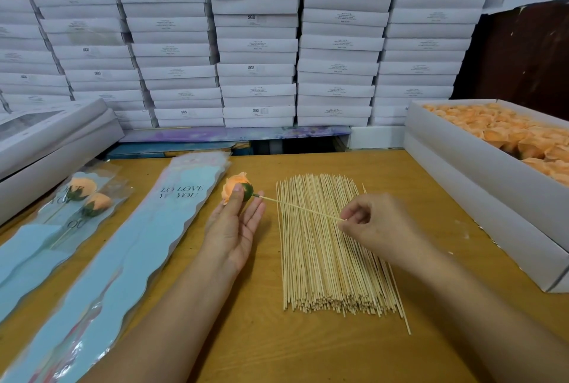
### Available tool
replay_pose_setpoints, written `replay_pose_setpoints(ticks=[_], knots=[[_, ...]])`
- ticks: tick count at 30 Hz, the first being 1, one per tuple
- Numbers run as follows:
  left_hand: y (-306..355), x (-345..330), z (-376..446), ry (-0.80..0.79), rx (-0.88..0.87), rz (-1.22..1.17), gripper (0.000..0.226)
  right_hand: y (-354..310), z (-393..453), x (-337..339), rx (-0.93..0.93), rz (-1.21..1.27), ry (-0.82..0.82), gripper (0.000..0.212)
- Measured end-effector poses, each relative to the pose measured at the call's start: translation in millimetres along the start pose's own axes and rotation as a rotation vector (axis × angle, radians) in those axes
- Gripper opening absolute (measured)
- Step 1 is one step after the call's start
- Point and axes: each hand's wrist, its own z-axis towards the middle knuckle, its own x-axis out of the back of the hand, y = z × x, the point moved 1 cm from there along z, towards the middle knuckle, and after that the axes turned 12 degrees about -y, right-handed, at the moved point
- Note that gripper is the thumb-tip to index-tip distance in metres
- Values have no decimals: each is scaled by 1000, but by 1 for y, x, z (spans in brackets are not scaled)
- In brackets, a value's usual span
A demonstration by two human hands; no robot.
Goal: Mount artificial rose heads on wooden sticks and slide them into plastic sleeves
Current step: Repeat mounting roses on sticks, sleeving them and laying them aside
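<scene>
Fingers (238,198) of the left hand (234,228) are curling up around a peach rose head (235,185), the thumb pressing on its petals while the green base is sitting against the fingertips, just above the desk (246,336). Starting from the far left, white flat boxes (46,142) are lying stacked at the desk's edge, and just in front of them two finished roses in sleeves (83,201) are lying side by side, their peach heads showing through the clear tops. Next to those, a pile of empty plastic sleeves (123,259) is stretching from the near left corner up toward the middle, pale blue with "LOVE YOU" printed near the top end. The held rose head is hovering just beside the upper end of that pile. A single wooden stick (301,207) is running from the rose's green base out to the right, crossing over the upper part of a thick bundle of wooden sticks (329,253) that is lying flat on the desk between the two forearms. The right hand (378,225) is pinching the far end of the single stick between thumb and forefinger, the other fingers folding in loosely, above the bundle's right side. Further right, an open white box (462,173) is sitting along the desk's right edge, filled with more peach rose heads (508,136). Behind everything, white cartons (255,44) are standing stacked in tall columns.
</scene>
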Motion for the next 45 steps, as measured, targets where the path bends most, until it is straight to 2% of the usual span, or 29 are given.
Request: replay_pose_setpoints(ticks=[4,13,19,31,40,45], knots=[[1,3,2,31,-20,-2,28,1,1,-1,0,-46,56,20],[-1,3,2,26,-6,-4,35,1,2,-9,21,-139,103,28],[2,5,4,31,-26,-1,29,-1,0,-10,38,-292,68,4],[4,7,4,41,-26,-42,30,7,3,-7,28,-402,124,5],[-4,0,-1,1,0,-4,32,3,0,-10,147,-456,168,14],[-5,0,-4,-5,0,-5,31,2,0,-9,152,-484,198,14]])
